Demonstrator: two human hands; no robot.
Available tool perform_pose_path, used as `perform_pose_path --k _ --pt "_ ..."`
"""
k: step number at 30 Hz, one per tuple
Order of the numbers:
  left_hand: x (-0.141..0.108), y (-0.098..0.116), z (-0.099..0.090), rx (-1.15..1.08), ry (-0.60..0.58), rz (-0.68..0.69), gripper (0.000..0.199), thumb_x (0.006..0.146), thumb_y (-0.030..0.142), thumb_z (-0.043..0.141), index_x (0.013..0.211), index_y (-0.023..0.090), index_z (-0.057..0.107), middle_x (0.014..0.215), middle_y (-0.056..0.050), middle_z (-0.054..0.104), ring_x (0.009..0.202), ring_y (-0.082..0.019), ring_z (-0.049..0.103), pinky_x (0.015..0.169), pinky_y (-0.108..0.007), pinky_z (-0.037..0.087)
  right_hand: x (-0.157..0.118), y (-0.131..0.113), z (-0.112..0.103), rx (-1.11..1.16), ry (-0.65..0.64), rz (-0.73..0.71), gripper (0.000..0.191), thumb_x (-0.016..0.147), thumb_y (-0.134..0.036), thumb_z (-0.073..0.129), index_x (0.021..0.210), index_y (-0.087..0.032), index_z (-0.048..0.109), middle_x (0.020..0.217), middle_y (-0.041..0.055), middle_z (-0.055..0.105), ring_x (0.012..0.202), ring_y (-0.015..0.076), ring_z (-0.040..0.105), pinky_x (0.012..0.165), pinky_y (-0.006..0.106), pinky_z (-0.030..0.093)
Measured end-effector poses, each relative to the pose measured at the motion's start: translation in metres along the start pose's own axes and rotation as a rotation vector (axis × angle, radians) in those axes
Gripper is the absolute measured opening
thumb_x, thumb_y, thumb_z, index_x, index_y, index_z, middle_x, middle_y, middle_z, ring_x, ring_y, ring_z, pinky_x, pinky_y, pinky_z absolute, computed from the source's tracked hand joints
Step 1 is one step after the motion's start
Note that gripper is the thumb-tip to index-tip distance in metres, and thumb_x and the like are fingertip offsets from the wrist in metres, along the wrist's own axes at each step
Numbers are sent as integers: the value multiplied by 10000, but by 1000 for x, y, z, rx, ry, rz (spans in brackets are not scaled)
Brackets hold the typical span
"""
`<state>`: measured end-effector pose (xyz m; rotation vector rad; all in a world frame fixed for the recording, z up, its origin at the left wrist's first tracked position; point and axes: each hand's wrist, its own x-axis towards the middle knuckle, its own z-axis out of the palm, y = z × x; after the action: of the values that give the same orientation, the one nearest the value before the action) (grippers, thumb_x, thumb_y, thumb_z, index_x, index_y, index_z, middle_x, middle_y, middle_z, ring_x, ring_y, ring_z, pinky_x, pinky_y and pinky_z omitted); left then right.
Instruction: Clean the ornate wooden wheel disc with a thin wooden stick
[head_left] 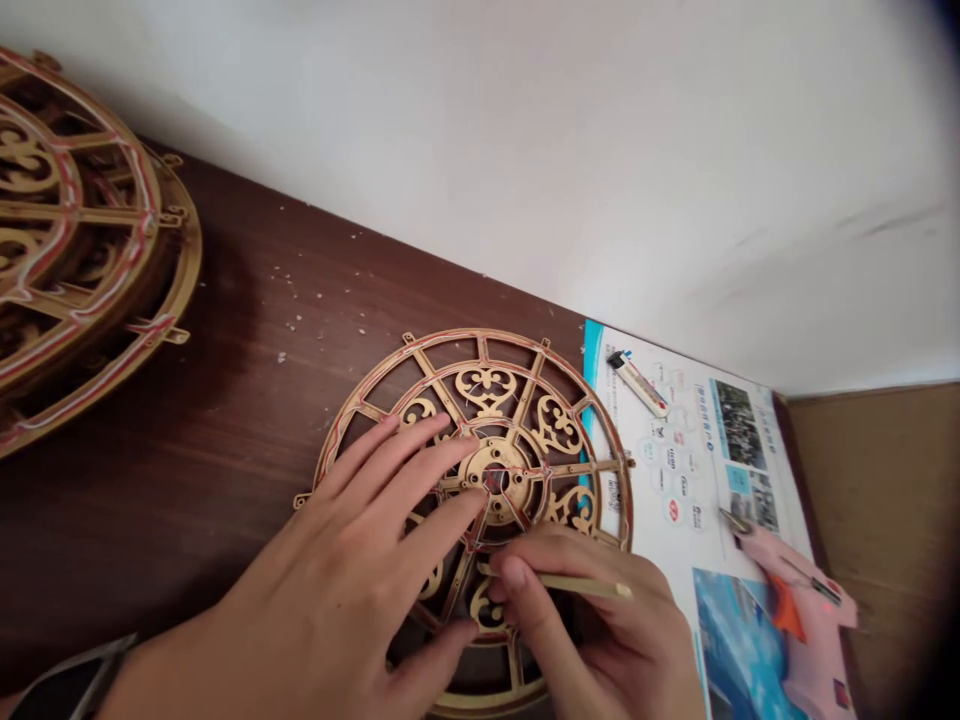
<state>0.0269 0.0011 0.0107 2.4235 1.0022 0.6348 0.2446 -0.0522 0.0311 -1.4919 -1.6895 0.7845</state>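
A round gold openwork frame (480, 345) with scroll ornaments lies flat on the dark table, red and white wires running along its ribs. Spread over its left side, my left hand (360, 560) rests with fingers apart, the fingertips close to the hub. At the lower right of the frame, my right hand (592, 620) pinches a thin, pale wooden-looking stick (577, 585). The stick's tip points left, toward the ribs below the hub. Parts of the frame are hidden under both hands.
Similar wired gold frames (97, 240) are stacked at the left. A printed sheet (682, 460) on the right carries a lighter (637, 383) and a pink hot glue gun (802, 620). White crumbs dot the table (247, 330); a pale wall (525, 150) rises behind.
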Motion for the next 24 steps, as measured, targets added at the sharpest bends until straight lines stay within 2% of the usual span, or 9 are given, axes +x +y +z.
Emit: perform_pose_path --k 5,11,17,21,24 --pt "1 -6 -2 43 -28 55 564 977 354 700 1518 220 619 1785 -57 445 1677 -309 364 1397 -562 354 0 3 -1 -19 -30 -29 142 1013 -111 738 999 -251 756 856 -10 816 705 127 779 640 209 627" --pt "-2 -4 0 73 -72 13 603 982 346 682 1570 251 591 1756 -73 491 1674 -346 373 1368 -635 362 1 4 2 -57 -48 -72 157 1020 -115 717 1038 -267 752 878 -10 824 715 137 791 647 209 634" --pt "4 -7 -2 -9 -55 22 463 932 333 731 1381 230 685 1675 -104 578 1592 -366 485 1350 -628 394 2 0 0 -96 -93 -91 182 1010 -62 704 1049 -235 745 868 19 802 706 145 770 655 229 644" --pt "7 -7 -2 -48 -66 1 441 927 305 726 1358 230 675 1695 -79 555 1600 -336 467 1375 -601 348 5 3 -1 -110 -123 -152 178 1006 -58 715 1079 -214 757 907 17 809 768 127 794 718 188 654" --pt "8 -6 -2 -53 -69 -17 464 918 306 725 1373 244 665 1687 -68 562 1590 -337 473 1362 -610 351 5 7 1 -80 -89 -159 154 1030 -81 695 1073 -219 749 922 6 810 788 108 794 735 162 645"
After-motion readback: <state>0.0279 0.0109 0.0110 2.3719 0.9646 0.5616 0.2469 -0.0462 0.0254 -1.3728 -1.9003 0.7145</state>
